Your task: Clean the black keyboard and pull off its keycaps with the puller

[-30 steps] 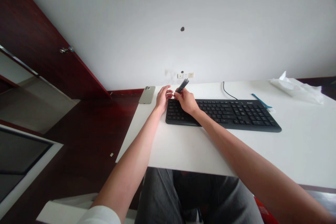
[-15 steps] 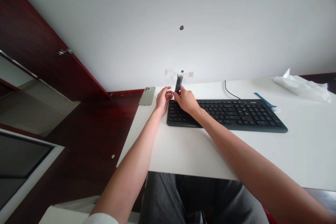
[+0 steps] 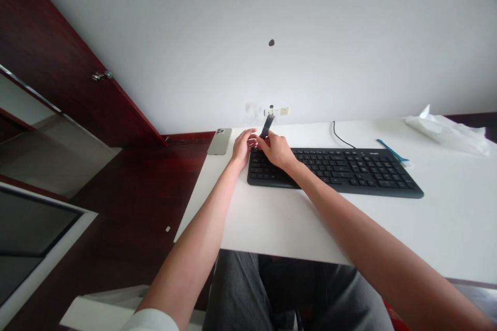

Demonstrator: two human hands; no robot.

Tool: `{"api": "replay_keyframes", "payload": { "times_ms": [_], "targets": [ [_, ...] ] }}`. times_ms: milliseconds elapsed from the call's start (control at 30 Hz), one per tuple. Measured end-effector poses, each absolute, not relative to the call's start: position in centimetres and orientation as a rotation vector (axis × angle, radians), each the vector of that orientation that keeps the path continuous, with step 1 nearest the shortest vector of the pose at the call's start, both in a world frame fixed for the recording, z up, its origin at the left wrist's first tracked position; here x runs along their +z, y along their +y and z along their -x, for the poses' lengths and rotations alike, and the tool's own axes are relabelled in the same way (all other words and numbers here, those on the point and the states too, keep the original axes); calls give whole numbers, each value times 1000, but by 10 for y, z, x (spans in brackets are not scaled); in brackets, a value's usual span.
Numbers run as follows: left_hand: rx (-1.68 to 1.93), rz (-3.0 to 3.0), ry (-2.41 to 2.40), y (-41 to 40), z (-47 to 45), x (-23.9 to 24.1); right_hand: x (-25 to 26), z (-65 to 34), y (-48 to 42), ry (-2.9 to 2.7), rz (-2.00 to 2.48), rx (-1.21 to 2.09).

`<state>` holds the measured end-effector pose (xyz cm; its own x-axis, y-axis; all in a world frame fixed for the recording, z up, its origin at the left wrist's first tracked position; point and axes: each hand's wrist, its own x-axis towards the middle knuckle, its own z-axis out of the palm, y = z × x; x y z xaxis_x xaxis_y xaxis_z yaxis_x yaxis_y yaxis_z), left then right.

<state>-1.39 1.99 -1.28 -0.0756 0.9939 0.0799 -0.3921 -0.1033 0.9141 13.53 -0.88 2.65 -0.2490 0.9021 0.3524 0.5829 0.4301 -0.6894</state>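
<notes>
A black keyboard (image 3: 337, 168) lies on the white table. Over its upper left corner, my right hand (image 3: 277, 149) is closed around a slim black stick-shaped tool (image 3: 267, 125), whose top end points up and leans to the right. The lower end is hidden behind my fingers, so its exact kind does not show. My left hand (image 3: 243, 147) rests at the keyboard's left edge, its curved fingers apart and close to the right fingertips. Whether it touches the tool is too small to tell.
A phone (image 3: 219, 141) lies at the table's (image 3: 267, 222) left edge. Behind the keyboard runs its black cable (image 3: 341, 137). A blue strip-like item (image 3: 392, 150) and a crumpled white plastic bag (image 3: 446, 132) lie to the right. Sockets (image 3: 284, 111) sit on the wall behind.
The tool in my right hand has tilted further to the right, and its top sits slightly lower. Both hands stay at the keyboard's left end. The view has shifted a little.
</notes>
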Motion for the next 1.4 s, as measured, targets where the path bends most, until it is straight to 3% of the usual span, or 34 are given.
{"api": "replay_keyframes", "payload": {
  "times_ms": [333,667,967,1400],
  "targets": [
    [1323,-1289,1541,-15,42,-10,24,-136,-12,-2043,1182,564],
    [1006,-1654,1400,-13,49,-12,24,-138,-16,-2138,1131,512],
    [1084,-1806,1616,-21,39,-10,24,-141,-16,-1937,1229,662],
    [1081,-1943,1737,-25,26,-5,21,-146,-6,-1819,1489,539]
  ]
}}
